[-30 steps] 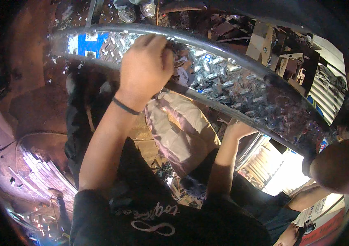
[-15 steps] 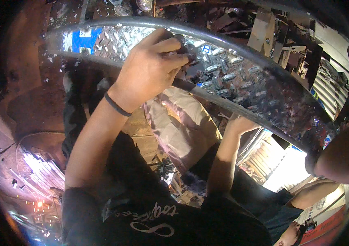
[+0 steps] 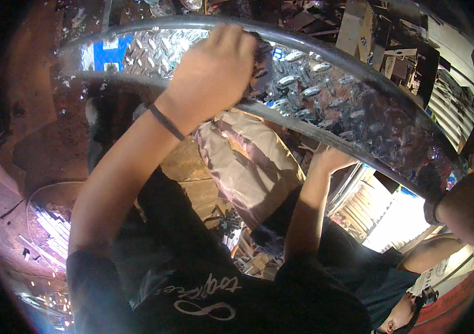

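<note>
Fingers of the left hand (image 3: 212,78) curled over the metal plate (image 3: 312,92) stretching crosswise ahead, any hold hidden; the right hand (image 3: 333,160) bent at its near edge, grip unclear. Surface work seemed underway, with steady support needed next.

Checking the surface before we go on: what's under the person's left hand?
The patterned metal plate shows on both sides of the left hand. The stretch directly beneath, and anything inside the grip, is covered.
</note>
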The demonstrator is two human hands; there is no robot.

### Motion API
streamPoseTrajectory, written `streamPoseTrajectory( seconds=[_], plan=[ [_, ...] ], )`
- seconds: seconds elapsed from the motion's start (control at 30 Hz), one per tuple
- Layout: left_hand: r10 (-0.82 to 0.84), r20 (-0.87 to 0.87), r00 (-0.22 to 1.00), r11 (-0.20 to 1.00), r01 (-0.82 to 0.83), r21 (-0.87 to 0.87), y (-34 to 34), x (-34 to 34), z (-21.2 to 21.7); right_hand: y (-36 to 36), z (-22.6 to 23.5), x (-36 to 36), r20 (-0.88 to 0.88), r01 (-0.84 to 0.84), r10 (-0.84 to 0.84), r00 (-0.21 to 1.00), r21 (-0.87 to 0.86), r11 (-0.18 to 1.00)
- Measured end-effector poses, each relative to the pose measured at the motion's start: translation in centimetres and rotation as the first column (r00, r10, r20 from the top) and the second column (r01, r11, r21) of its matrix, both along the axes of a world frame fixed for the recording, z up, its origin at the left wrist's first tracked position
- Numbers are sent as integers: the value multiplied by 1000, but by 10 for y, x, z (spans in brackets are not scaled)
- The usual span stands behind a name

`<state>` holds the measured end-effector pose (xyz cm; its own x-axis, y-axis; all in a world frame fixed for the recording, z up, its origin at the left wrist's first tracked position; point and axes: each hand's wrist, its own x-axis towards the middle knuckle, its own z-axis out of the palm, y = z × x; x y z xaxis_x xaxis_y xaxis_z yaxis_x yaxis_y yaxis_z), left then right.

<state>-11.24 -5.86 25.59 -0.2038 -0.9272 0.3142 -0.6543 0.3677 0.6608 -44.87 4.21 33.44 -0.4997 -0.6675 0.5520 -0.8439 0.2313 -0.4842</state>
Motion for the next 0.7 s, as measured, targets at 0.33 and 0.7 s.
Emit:
streamPoseTrajectory(
  seconds=[0.33, 0.7],
  plan=[
    [173, -279, 945, 981, -141, 131, 55, 5, -9, 9, 0, 4, -6, -76, 77, 997, 91, 993],
    [282, -411, 867, 953, -205, 222, 68, -30, 18, -18, 8, 54, 335, -98, 144, 931, -151, 984]
  ],
)
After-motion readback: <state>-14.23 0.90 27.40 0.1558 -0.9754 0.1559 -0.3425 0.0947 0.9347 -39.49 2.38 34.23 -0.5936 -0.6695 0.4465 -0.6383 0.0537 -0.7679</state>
